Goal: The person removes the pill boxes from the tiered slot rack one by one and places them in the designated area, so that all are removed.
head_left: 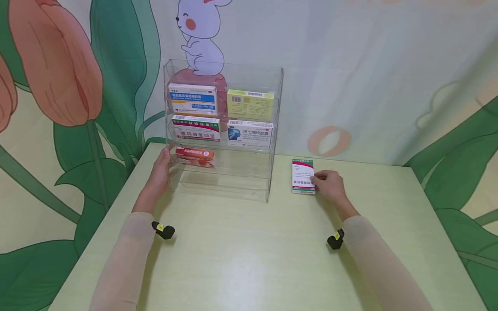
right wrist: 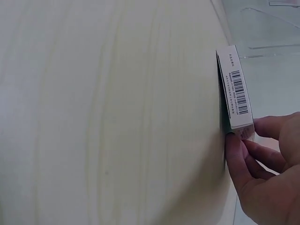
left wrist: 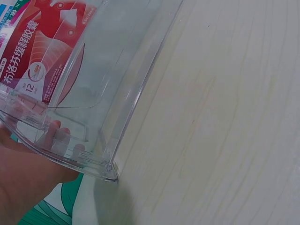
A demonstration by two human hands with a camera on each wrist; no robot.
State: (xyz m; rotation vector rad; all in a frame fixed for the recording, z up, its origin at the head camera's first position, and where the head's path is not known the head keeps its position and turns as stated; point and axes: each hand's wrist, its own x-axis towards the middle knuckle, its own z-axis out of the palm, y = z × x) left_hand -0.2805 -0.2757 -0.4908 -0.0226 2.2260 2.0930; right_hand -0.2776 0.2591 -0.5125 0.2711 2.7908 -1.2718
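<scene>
Right hand [head_left: 330, 185] on oblong carton [head_left: 301, 176]

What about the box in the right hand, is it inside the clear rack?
No, the right hand holds the box outside the clear rack, right of it in the head view.

Soft light, glare on tabletop [head_left: 241, 259], dimmer wrist views

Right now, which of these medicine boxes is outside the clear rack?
The white box with green and magenta bands, pinched by the right hand beside the rack. The other five boxes all sit in the rack.
</scene>
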